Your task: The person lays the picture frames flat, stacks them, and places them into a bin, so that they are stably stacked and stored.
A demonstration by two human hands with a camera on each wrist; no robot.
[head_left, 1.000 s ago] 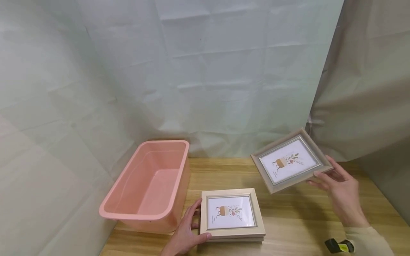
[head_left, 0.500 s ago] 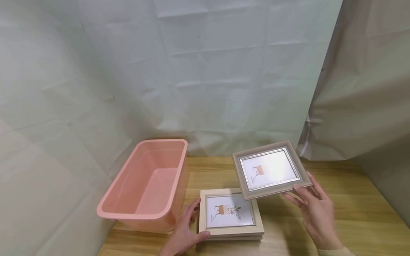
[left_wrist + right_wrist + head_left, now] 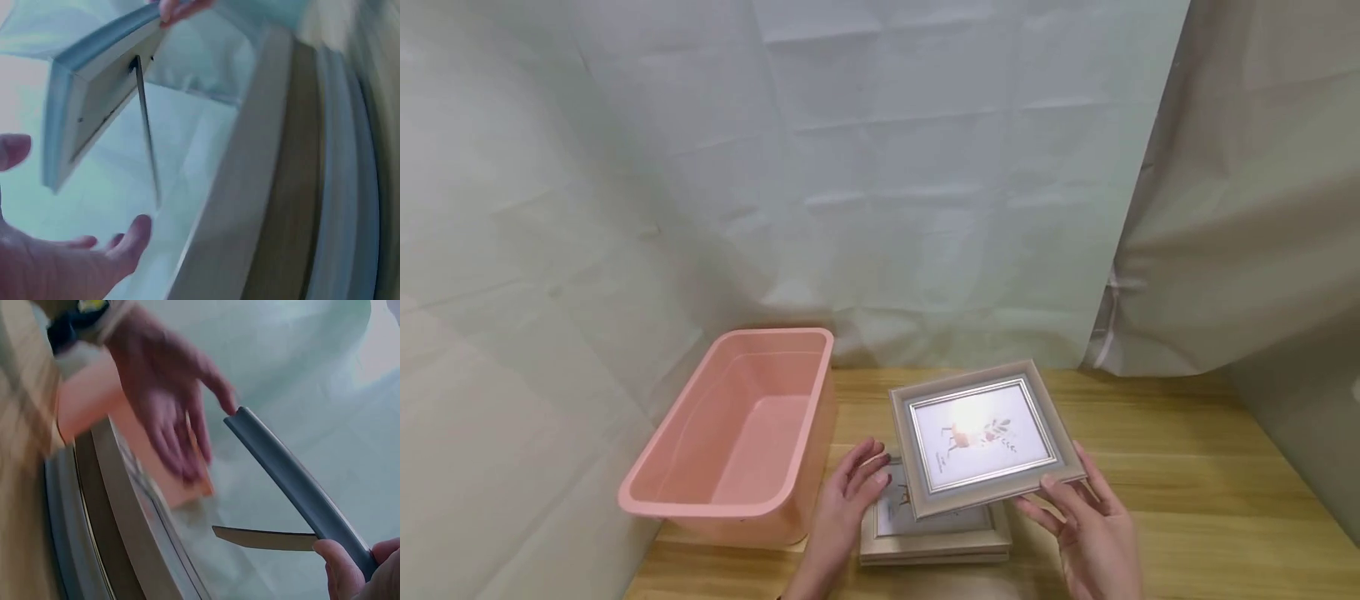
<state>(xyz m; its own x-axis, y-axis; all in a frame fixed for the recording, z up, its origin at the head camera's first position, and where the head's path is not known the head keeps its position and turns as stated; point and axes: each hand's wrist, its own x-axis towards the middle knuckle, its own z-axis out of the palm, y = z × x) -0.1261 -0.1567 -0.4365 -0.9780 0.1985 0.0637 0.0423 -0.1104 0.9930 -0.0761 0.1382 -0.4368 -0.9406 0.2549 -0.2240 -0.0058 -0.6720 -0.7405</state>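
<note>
My right hand (image 3: 1097, 537) pinches a grey-brown picture frame (image 3: 981, 437) at its near right corner, thumb on the front and fingers beneath. The frame tilts in the air above a stack of picture frames (image 3: 936, 547), whose top one is cream and partly covered. From the held frame's back a stand leg (image 3: 145, 119) sticks out, also seen edge-on in the right wrist view as a flat strut (image 3: 262, 539). My left hand (image 3: 847, 504) is raised beside the held frame's left edge, thumb and fingers spread apart. Whether a fingertip touches that edge, I cannot tell.
A pink plastic tub (image 3: 700, 507) stands left of the stack on the wooden table (image 3: 1195, 492). Pale cloth (image 3: 925, 208) hangs behind and to the left; a darker curtain (image 3: 1240, 217) hangs at the right.
My right hand has carried the grey-brown frame leftward and down, over the stack. My left hand has let go of the stack's left side and risen towards the held frame.
</note>
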